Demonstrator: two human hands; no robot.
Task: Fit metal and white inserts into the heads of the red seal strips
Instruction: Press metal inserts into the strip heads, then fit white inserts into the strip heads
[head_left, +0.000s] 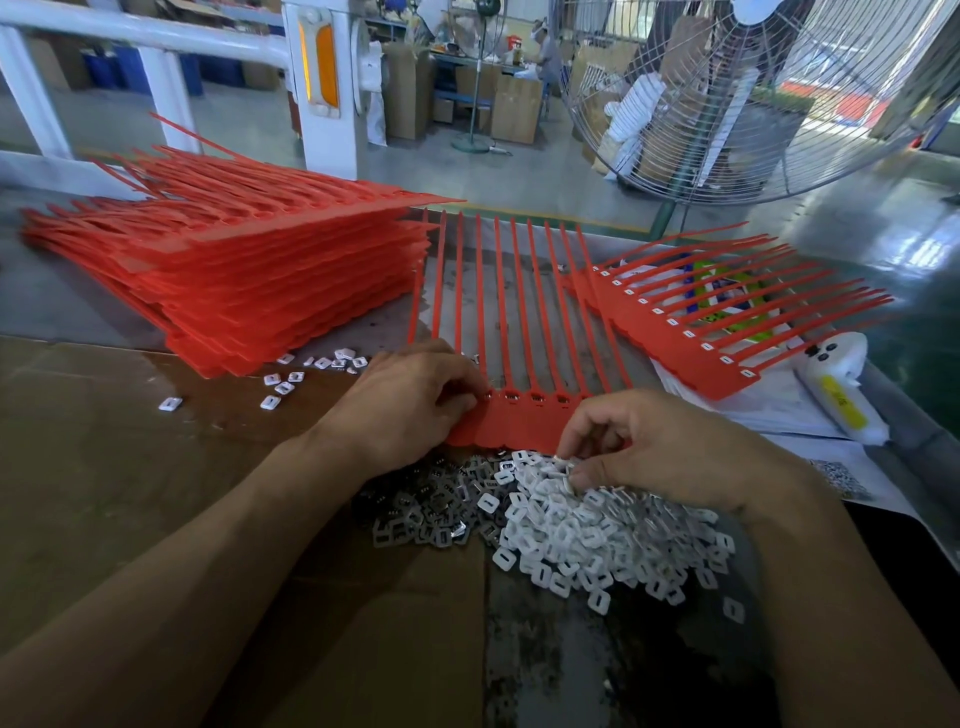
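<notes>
While the left hand pinches the head end of the joined comb of red plastic seal strips lying on the worktop, the right hand pinches white square plastic inserts from their heap, beside the grey metal inserts.

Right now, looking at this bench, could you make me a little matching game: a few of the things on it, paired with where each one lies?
Things:
1. tall stack of red strips
2. white inserts
3. metal inserts
4. fan

Places:
A. under the right hand
B. far left of the bench
C. on the floor beyond the bench
D. near the left forearm

Pairs: 1-B, 2-A, 3-D, 4-C
</notes>
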